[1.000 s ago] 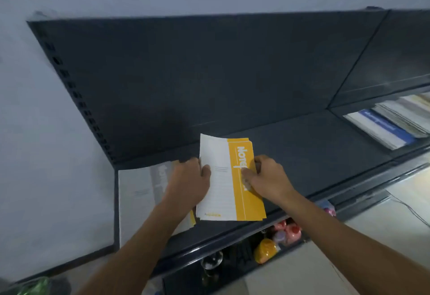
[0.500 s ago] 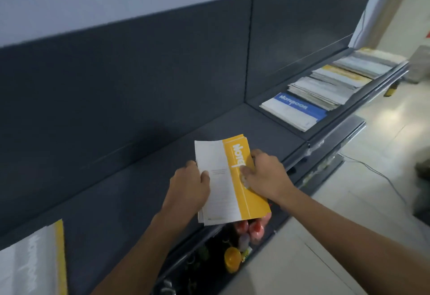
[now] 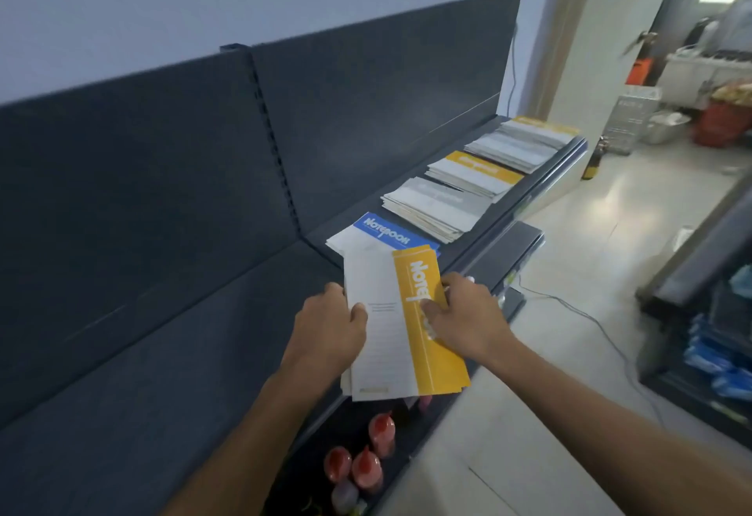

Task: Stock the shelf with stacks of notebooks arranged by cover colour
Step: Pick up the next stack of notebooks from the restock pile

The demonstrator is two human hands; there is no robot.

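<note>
Between both hands' fingers (image 3: 432, 308): yellow notebook stack (image 3: 401, 328), above shelf (image 3: 171, 373).

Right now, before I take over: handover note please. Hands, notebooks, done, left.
Left hand grips the left edge of the held yellow notebooks; right hand grips the right edge, thumb on the cover. They hang over the front edge of the shelf.
Done: blue stack, grey stack, yellow stack and a farther stack lie in a row on the right section.
Left: set the held notebooks down by colour, likely on the yellow stack.
</note>
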